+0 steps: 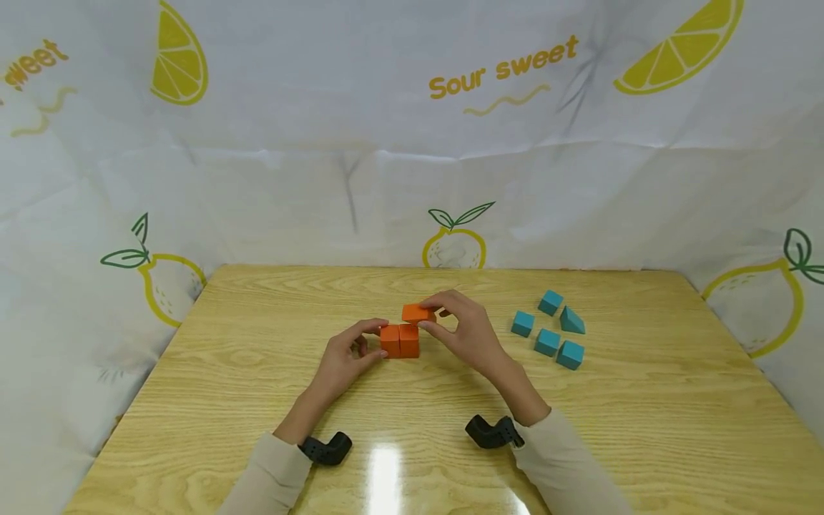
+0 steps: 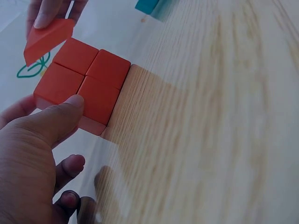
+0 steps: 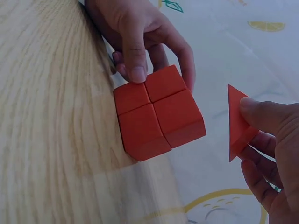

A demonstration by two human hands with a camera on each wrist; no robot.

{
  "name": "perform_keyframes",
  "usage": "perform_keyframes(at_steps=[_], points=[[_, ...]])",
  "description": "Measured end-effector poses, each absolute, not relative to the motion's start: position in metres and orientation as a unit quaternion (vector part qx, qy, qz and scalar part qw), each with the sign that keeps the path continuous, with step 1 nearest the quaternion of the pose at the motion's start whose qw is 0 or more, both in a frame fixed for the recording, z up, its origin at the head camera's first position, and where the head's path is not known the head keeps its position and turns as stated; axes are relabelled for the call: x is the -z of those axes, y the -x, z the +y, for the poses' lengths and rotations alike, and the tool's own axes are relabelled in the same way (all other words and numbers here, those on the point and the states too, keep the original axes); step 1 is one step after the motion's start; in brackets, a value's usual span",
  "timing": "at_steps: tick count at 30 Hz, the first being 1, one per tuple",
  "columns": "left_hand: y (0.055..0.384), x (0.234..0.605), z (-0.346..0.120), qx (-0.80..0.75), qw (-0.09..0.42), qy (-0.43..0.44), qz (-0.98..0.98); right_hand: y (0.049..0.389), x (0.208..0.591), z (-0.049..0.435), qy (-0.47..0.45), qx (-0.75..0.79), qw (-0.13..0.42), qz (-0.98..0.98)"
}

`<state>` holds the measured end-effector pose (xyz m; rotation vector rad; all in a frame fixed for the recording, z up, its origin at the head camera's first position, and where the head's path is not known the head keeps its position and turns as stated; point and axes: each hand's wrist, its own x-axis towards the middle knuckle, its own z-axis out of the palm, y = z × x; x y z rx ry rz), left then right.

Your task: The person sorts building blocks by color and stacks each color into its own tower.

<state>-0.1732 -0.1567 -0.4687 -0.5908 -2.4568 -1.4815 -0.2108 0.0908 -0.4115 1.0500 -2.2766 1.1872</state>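
Note:
Four-square in outline, a two-by-two stack of orange cubes (image 1: 399, 342) stands on the wooden table, two wide and two high. My left hand (image 1: 346, 357) pinches the left column, thumb on the near face and a finger behind, as the left wrist view shows. An orange triangular block (image 3: 237, 123) is between the thumb and fingers of my right hand (image 1: 462, 327). It hangs just above the stack, apart from it in both wrist views, long flat side toward the cubes.
Several blue cubes (image 1: 547, 342) and one blue triangular block (image 1: 571, 321) lie loose on the table (image 1: 257, 322) right of my right hand. A white lemon-print cloth (image 1: 309, 200) hangs behind the table. Black wrist mounts (image 1: 328, 449) stick out from both sleeves.

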Motion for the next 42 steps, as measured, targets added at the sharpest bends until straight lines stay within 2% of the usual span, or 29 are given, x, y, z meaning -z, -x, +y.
perform_keyframes(at_steps=[10,17,21,33,42], points=[[0.173,0.466,-0.154,0.495,0.100,0.198,-0.840,0.204,0.423,0.078,-0.402,-0.412,0.159,-0.802],[0.156,0.433,-0.147,0.494,0.106,0.198,-0.840,0.201,0.421,0.073,-0.401,-0.404,0.163,-0.806],[0.154,0.430,-0.146,0.495,0.110,0.197,-0.839,0.200,0.420,0.070,-0.404,-0.394,0.168,-0.808],[0.173,0.466,-0.154,0.500,0.118,0.194,-0.836,0.201,0.425,0.064,-0.406,-0.395,0.197,-0.800],[0.174,0.468,-0.155,0.505,0.106,0.184,-0.837,0.199,0.425,0.060,-0.417,-0.384,0.218,-0.794]])
